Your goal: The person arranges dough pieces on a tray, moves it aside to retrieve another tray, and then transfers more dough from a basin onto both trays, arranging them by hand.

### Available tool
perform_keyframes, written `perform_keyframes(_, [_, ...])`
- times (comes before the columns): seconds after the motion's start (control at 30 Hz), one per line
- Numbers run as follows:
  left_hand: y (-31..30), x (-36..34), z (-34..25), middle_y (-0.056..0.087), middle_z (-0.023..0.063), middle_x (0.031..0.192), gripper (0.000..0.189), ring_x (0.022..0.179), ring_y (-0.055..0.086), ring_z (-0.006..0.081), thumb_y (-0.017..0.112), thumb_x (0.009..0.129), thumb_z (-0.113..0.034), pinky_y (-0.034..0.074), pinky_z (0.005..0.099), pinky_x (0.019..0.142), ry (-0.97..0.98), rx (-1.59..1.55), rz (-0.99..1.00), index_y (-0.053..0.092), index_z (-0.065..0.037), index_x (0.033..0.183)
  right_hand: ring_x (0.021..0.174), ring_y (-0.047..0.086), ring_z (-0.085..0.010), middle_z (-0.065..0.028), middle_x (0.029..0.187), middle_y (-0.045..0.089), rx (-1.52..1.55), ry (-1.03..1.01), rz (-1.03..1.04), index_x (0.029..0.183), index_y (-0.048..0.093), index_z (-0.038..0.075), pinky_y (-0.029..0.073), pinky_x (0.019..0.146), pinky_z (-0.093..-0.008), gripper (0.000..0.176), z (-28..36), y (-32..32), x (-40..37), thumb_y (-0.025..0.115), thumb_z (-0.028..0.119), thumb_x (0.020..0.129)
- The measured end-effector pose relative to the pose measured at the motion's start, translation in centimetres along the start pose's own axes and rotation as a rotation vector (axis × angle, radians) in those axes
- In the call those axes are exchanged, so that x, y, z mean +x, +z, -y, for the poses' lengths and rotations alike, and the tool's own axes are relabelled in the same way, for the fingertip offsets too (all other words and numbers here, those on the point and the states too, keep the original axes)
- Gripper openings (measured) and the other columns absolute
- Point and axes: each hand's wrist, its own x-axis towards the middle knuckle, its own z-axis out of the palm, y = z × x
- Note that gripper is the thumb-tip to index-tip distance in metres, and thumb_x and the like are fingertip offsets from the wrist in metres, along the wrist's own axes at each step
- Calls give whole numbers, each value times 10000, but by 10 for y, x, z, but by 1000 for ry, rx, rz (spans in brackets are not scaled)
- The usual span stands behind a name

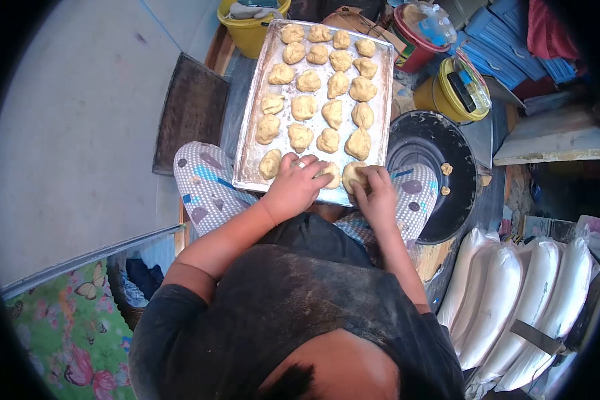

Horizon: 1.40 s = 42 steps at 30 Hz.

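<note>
A metal baking tray [247, 143] rests across my lap, with several lumps of yellowish dough set on it in rows. My left hand [297, 187], a ring on one finger, reaches over the near edge. Its fingers curl against a dough ball [331, 176] in the nearest row and partly cover it. Beside that, my right hand [378, 197] grips the near corner dough ball [353, 177] between thumb and fingers. Another dough lump [270, 163] lies left of my left hand.
To the right stands a wide black basin [467, 200] with small dough scraps inside. Yellow buckets [440, 97] and a red bucket [407, 53] stand beyond it. Long white plastic-wrapped packs [500, 293] lie at lower right. A dark board [190, 113] leans on the left wall.
</note>
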Motion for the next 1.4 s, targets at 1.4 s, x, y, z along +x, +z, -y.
perform_keyframes(1.4, [-28,129,171,449,142,1397,439,1275,425,311,583,875,-326,312,448,1033,-354,29,-56,565,-136,1270,910,604,-312,-149,1007,617,-201,-107,-6,1058,661,66,480,807,-393,320,-36,27,195,689,211,774])
